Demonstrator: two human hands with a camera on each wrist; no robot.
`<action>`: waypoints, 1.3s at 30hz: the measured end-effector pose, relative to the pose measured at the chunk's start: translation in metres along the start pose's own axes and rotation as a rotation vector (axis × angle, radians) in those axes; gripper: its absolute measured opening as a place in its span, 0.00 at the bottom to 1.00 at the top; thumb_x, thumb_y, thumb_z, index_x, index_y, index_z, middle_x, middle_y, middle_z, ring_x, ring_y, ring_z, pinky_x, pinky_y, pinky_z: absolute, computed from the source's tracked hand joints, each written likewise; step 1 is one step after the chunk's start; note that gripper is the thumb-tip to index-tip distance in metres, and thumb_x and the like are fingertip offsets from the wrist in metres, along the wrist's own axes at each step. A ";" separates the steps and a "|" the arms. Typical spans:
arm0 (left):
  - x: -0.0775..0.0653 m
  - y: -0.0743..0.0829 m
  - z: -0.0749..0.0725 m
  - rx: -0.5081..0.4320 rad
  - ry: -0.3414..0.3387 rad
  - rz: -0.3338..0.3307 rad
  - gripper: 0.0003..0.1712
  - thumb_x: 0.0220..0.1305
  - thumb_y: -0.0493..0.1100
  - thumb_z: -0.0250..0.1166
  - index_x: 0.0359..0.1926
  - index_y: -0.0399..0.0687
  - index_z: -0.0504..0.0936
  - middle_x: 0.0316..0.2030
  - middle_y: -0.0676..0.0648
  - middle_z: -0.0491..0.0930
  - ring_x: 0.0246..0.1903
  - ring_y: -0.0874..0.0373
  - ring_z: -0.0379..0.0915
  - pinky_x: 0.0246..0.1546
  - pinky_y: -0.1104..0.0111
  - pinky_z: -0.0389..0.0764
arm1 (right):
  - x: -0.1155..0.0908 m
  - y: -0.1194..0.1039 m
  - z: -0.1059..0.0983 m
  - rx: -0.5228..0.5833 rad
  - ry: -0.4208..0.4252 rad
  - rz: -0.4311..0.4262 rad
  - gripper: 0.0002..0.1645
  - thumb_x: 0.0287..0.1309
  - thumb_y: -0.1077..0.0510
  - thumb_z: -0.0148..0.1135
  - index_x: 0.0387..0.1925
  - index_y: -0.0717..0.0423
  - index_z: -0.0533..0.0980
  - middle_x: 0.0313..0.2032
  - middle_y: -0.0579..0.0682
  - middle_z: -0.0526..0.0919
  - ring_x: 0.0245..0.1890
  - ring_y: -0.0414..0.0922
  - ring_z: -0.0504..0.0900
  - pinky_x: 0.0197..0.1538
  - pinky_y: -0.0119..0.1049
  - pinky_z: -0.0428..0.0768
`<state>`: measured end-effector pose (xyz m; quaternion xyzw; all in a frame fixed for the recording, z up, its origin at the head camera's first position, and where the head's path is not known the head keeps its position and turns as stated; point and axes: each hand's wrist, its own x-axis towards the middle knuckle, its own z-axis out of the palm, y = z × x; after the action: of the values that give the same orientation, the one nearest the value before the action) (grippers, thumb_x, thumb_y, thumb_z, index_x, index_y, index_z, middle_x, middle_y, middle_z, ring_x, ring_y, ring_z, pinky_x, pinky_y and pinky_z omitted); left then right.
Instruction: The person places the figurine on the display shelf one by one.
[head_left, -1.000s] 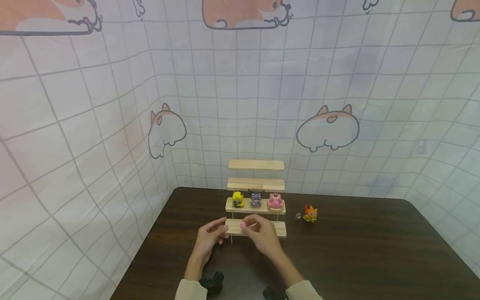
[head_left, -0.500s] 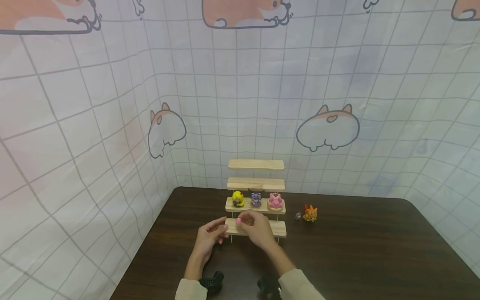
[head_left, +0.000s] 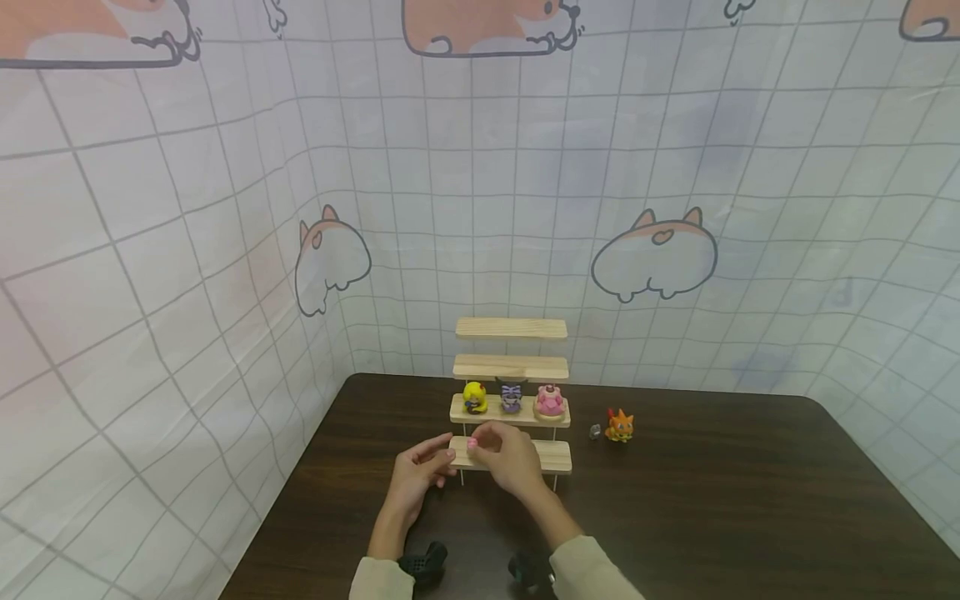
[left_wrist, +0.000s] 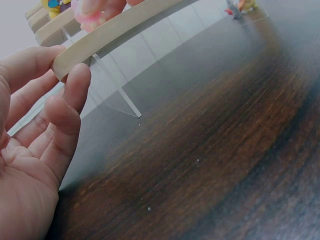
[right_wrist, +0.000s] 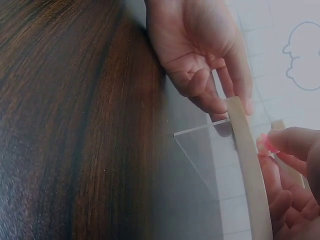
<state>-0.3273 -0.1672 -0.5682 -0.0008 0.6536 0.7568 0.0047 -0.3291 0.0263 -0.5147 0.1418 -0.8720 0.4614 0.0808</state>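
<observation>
Right hand (head_left: 513, 461) pinches a pink toy (head_left: 472, 444)
The toy is near the left end of the low shelf (head_left: 553, 456). The left hand (head_left: 415, 477) holds that end. Three toys (head_left: 512, 399) sit one shelf up.

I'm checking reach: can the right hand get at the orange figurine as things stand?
Probably not yet: the right hand pinches a small pink piece at the lowest shelf. Otherwise, nothing visible seems to block its way to the orange figurine.
</observation>
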 end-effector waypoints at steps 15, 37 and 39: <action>-0.001 0.001 0.000 0.009 -0.006 -0.001 0.26 0.65 0.39 0.71 0.63 0.38 0.80 0.34 0.51 0.87 0.28 0.61 0.83 0.24 0.73 0.76 | -0.003 -0.001 0.003 -0.046 0.015 0.002 0.06 0.62 0.49 0.73 0.37 0.44 0.85 0.36 0.44 0.91 0.35 0.41 0.86 0.39 0.41 0.80; -0.001 0.001 0.000 0.003 -0.006 0.000 0.26 0.65 0.40 0.72 0.62 0.38 0.81 0.33 0.52 0.87 0.28 0.61 0.84 0.24 0.74 0.76 | -0.002 0.001 0.000 0.006 -0.006 0.012 0.08 0.59 0.51 0.75 0.38 0.47 0.85 0.35 0.44 0.91 0.32 0.39 0.85 0.36 0.38 0.79; -0.001 0.001 0.000 0.005 -0.007 0.001 0.26 0.65 0.40 0.72 0.62 0.38 0.81 0.33 0.52 0.87 0.28 0.61 0.84 0.24 0.74 0.76 | -0.002 0.002 -0.001 0.022 -0.003 0.004 0.09 0.58 0.52 0.75 0.39 0.48 0.85 0.35 0.45 0.91 0.33 0.40 0.86 0.37 0.38 0.80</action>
<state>-0.3268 -0.1670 -0.5668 0.0020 0.6556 0.7551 0.0064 -0.3275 0.0282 -0.5165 0.1418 -0.8672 0.4711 0.0769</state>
